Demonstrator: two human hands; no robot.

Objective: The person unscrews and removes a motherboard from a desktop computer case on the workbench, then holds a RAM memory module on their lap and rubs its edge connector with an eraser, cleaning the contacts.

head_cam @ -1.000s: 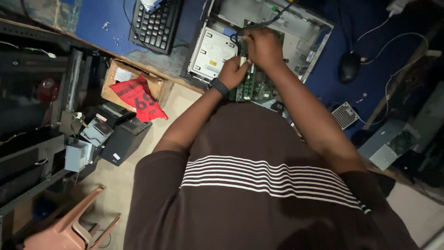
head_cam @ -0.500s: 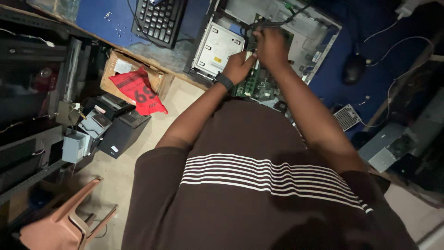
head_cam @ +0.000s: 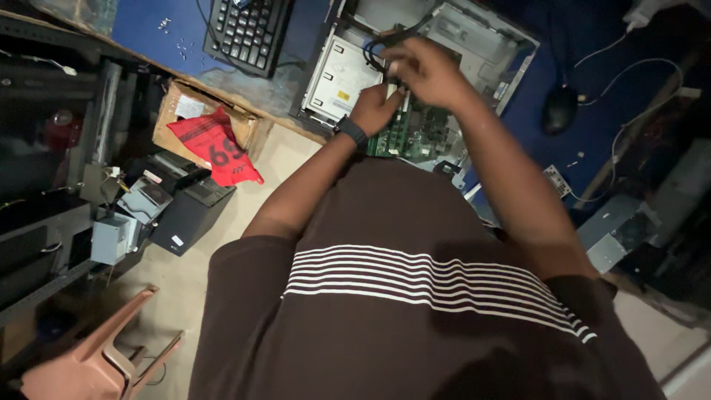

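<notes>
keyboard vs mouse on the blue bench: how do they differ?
The keyboard lies to the left of the open computer case; the mouse lies to its right. The keyboard is a wide slab of many keys, cut off by the top edge of the picture; the mouse is a small rounded oval, fully in view. Both are black and rest on the blue bench top, untouched by the hands.

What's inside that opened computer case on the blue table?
Inside the computer case lie a green circuit board, a silver metal box and black cables. The left hand and right hand cover the middle, so what they grip stays hidden.
</notes>
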